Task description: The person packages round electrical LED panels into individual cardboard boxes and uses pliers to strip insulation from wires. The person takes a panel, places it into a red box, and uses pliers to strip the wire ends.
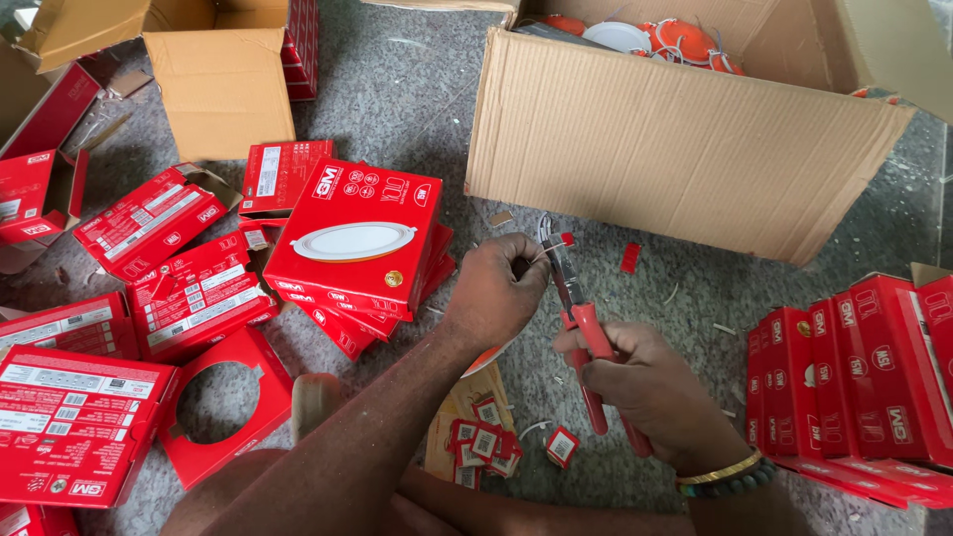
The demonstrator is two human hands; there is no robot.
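Observation:
My right hand (650, 392) grips the red handles of a pair of pliers (581, 328), whose metal jaws point up and away from me. My left hand (496, 293) is closed around a thin white wire with a small red tip (567, 239), held right at the plier jaws. Part of an orange and white round lamp (484, 359) shows under the left hand. A small pile of red and white cut-off pieces (486, 442) lies on a cardboard scrap below the hands.
A large open cardboard box (685, 149) with orange round lamps inside stands ahead. Stacked red lamp cartons (357, 238) lie left of the hands, a row of red cartons (854, 377) stands at right, and opened red cartons (74, 427) cover the grey floor at left.

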